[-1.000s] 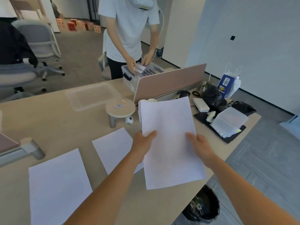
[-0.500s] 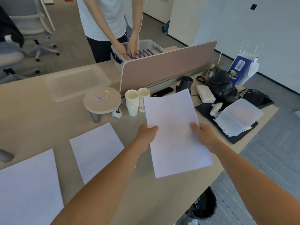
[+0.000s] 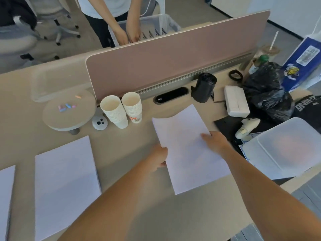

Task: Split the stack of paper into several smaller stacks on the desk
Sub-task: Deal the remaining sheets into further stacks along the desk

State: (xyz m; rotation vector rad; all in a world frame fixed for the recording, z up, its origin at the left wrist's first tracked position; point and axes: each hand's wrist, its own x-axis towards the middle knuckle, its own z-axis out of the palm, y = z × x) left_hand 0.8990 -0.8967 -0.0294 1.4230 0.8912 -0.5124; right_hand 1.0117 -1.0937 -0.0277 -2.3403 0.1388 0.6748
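Observation:
I hold a white stack of paper (image 3: 185,141) low over the tan desk (image 3: 125,150), right of centre. My left hand (image 3: 159,158) grips its left edge, fingers curled under it. My right hand (image 3: 214,141) holds the right edge, with the thumb lying on top of the sheets. The far edge of the stack bows upward. A second paper stack (image 3: 64,185) lies flat on the desk at the left. The edge of a third stack (image 3: 6,197) shows at the frame's left border.
Two columns of paper cups (image 3: 121,108) and a small round stand (image 3: 69,112) sit behind the papers. A pink divider panel (image 3: 173,54) crosses the desk. Black bags (image 3: 267,91), a tissue pack (image 3: 236,101) and a translucent plastic box (image 3: 288,146) crowd the right. A person works at a bin beyond the divider.
Both hands have lowered the held stack toward the desk, from upright in front of me to nearly flat. The view has tilted downward and forward.

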